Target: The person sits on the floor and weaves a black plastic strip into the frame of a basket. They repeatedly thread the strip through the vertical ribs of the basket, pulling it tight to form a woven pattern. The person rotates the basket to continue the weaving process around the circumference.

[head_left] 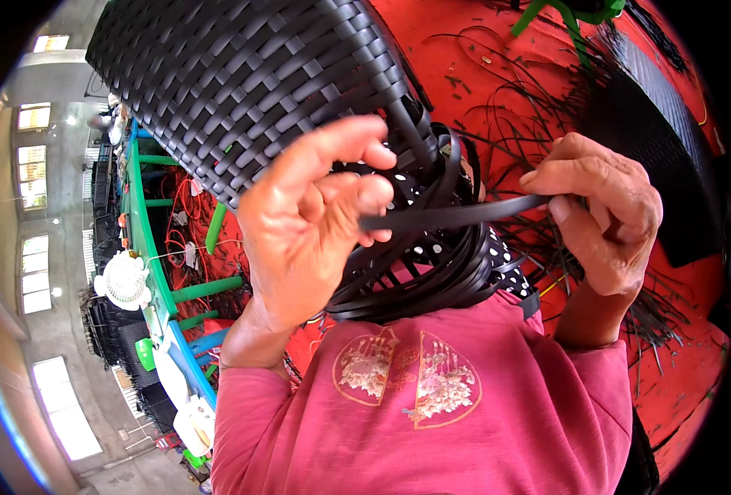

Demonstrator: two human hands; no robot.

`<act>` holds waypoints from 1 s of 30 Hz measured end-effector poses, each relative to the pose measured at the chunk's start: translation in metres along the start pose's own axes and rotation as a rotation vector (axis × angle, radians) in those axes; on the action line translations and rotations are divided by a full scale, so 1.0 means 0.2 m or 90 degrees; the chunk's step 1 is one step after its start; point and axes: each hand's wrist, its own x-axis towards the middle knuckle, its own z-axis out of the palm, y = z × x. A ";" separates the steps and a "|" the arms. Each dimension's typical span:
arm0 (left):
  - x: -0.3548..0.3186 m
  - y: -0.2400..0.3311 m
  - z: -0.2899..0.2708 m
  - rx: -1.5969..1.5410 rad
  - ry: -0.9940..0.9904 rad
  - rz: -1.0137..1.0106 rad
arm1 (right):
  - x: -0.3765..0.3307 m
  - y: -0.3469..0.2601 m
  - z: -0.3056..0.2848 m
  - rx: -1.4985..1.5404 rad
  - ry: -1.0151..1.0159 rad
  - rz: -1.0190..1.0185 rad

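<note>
The left hand (312, 223) is closed with thumb and fingers pinching one end of a flat black plastic strip (456, 216), and the right hand (605, 219) pinches the same strip farther along, so it runs taut between them, just above the person's lap. Behind the left hand, touching its fingertips, is the woven black basket (241, 82), tilted with its unfinished edge toward the person; loose strip ends stick out of that edge and a bundle of coiled strips (415, 280) loops beneath it against the pink shirt (431, 412).

The likeliest slip, as I judge it, is the strip twisting between the two pinches: it is flat, and if either grip rolls, it would go into the weave on edge and leave a kink. Pulling too hard could also drag the neighbouring ends out of the open edge, since nothing seems to lock them there. The coil below could snag the working strip, because the loops lie tangled close together.

Farther out, cut black scraps (629, 313) litter the red floor (687, 388) near the right hand, and a green metal frame (146, 239) stands at the left.
</note>
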 end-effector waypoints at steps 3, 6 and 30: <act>-0.05 -0.05 -0.03 0.014 -0.020 0.073 | -0.02 0.02 0.04 -0.019 0.000 -0.013; -0.07 -0.01 -0.04 -0.101 -0.024 -0.014 | -0.01 0.02 0.05 -0.035 0.004 -0.024; 0.07 -0.11 0.05 0.390 0.123 0.178 | 0.19 0.11 0.11 -0.002 -0.074 0.134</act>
